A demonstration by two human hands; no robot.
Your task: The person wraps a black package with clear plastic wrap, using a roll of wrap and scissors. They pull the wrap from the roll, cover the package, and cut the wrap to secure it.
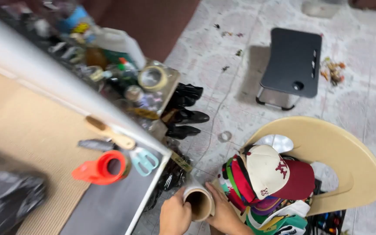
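The left hand (175, 216) and right hand (225, 213) are both clasping a brown cardboard tube roll (199, 202) between them, its open end facing the camera, beside the white-edged worktop (146, 204).

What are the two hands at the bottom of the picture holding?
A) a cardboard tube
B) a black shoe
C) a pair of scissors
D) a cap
A: the left hand and right hand wrap around a brown cardboard tube, its open end facing the camera.
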